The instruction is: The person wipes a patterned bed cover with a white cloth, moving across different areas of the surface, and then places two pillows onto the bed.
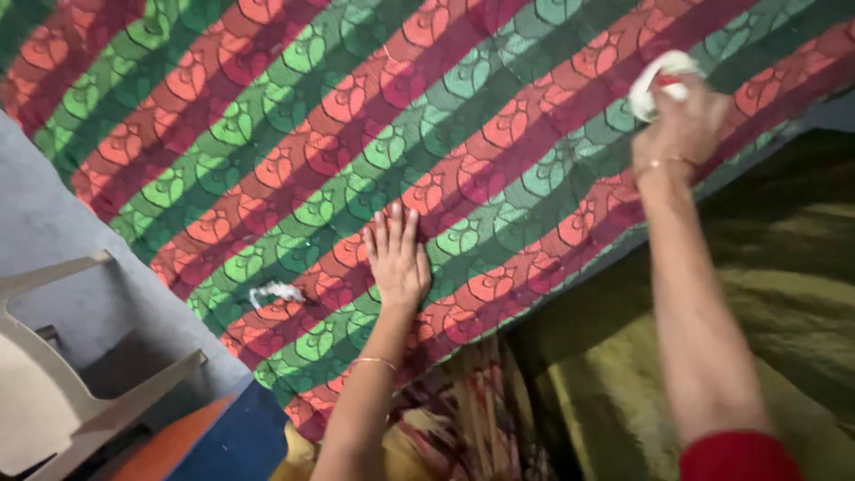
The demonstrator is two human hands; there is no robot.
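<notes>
Under the left hand (pixel 397 260), fingers lying flat and spread narrowly, the striped cloth (pixel 356 134) is being pinned to the bed. Beyond those fingers, the right hand (pixel 681 125) is clutching a white rag (pixel 663 76); wiping works best with the cloth held taut. A white scrap (pixel 276 291) is lying left of the fingers. Motion blur is obscuring the rag's shape.
</notes>
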